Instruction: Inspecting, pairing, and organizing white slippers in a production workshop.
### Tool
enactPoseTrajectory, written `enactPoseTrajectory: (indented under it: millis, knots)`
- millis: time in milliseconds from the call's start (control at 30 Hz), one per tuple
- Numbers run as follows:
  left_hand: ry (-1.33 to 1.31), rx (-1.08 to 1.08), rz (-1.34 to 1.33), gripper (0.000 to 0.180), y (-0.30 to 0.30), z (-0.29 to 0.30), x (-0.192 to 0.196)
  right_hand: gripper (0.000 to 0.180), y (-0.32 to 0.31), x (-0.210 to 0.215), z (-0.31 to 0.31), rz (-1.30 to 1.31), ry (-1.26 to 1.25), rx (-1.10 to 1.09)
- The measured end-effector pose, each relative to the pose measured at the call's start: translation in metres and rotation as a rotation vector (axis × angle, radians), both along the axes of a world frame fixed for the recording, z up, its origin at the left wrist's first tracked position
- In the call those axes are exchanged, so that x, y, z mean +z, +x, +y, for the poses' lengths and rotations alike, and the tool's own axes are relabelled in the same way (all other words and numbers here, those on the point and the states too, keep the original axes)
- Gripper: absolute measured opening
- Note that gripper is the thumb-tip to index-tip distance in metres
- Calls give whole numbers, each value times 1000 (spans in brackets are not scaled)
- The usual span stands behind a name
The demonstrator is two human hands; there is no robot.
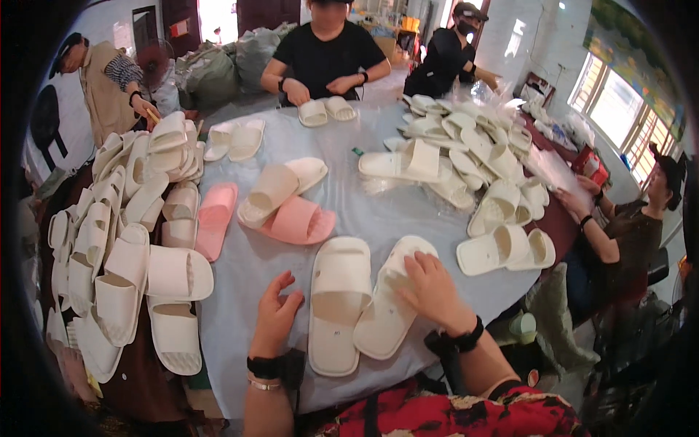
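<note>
A pair of cream slide slippers lies before me on the grey-covered table. The left slipper (341, 266) points straight away from me, while the right slipper (382, 331) is angled, its heel against the left one. My left hand (275, 313) is beside the left slipper, apart from it, with fingers loosely curved and nothing in them. Over the strap of the right slipper lies my right hand (431, 288), fingers extended and thumb apart, hiding part of the strap. Beyond them, a cream slipper (273, 191) rests partly on a pink slipper (302, 218).
Stacked cream slippers (120, 288) crowd the left side, beside another pink slipper (216, 218). A heap of cream slippers (466, 138), some in clear plastic, fills the far right. One person (331, 58) handles a pair across the table; other people work left and right.
</note>
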State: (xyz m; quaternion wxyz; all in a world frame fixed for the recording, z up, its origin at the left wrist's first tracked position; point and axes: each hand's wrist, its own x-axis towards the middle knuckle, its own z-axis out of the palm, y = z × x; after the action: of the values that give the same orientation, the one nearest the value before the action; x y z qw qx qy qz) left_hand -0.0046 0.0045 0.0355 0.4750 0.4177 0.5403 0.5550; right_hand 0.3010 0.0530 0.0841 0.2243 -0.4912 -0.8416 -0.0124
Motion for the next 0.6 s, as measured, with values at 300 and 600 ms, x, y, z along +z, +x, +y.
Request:
enactPoseTrajectory:
  millis: [300, 600]
  knots:
    - [-110, -305, 363, 47, 14, -1, 30, 50, 14, -14, 20, 57, -6, 208]
    - [283, -42, 612, 23, 19, 0, 27, 47, -30, -11, 7, 54, -59, 520]
